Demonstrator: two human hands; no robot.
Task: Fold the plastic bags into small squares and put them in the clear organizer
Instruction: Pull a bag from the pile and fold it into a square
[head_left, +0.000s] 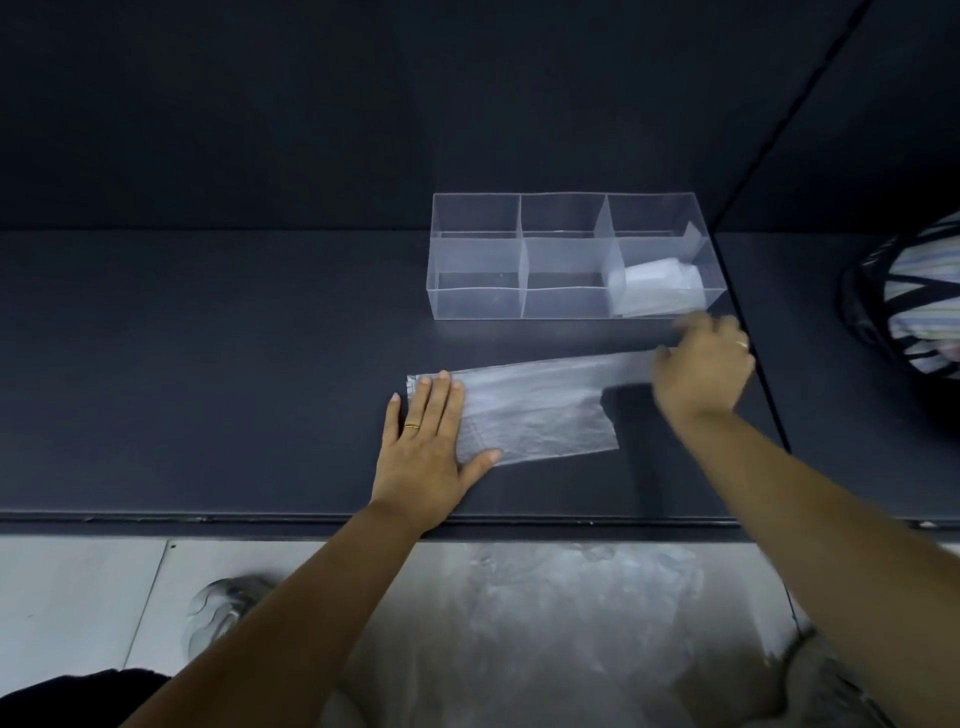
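Two bare grips are over the dark table, each with a ring on one finger. The left grip lies flat, its fingers straight and close together and the thumb stretched out to the side. It presses down the left end of a plastic bag. This bag is folded into a long narrow strip and lies on the table, running from the left grip toward the right and a little away from the person.

The right grip is blurred. Its fingers are curled, and the thumb meets the right end of the strip, so it pinches the bag there, just in front of the near right corner of the clear organizer.

The organizer stands on the table behind the bag. It has six compartments, in two rows of three. One folded bag, a small pale square, sits in the near right compartment; I see only clear walls in the other five.

Below the table edge, close to the person, lies a loose pile of bags, crumpled and see-through. At the right edge of the view stands a dark basket with a striped cloth inside.
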